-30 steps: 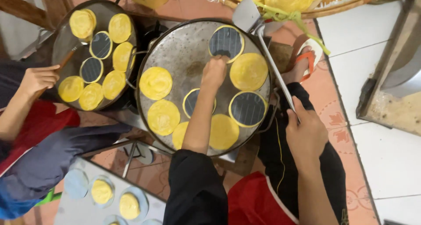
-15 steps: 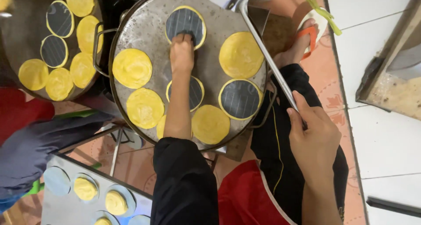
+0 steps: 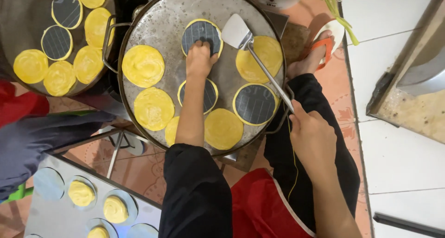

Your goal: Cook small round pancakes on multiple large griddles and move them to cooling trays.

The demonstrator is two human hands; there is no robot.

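Observation:
A round grey griddle (image 3: 169, 27) carries several yellow batter rounds (image 3: 143, 65) and dark round press discs. My left hand (image 3: 200, 58) reaches across it and presses its fingers on the far dark disc (image 3: 200, 31), which has a yellow rim of batter around it. My right hand (image 3: 312, 137) grips the handle of a metal spatula (image 3: 237, 31) whose flat blade hovers just right of that disc, beside a yellow round (image 3: 265, 57). Two more dark discs (image 3: 255, 103) lie near the pan's front.
A second griddle (image 3: 28, 24) with yellow rounds and dark discs sits at the left, with another person's sleeve (image 3: 37, 136) below it. A metal tray (image 3: 55, 210) with dough lumps is at lower left. My sandalled foot (image 3: 320, 52) rests on the tiled floor.
The view moved closer over the right griddle. My left hand stays on the far dark disc. The spatula blade swung in from the pan's far edge to beside that disc.

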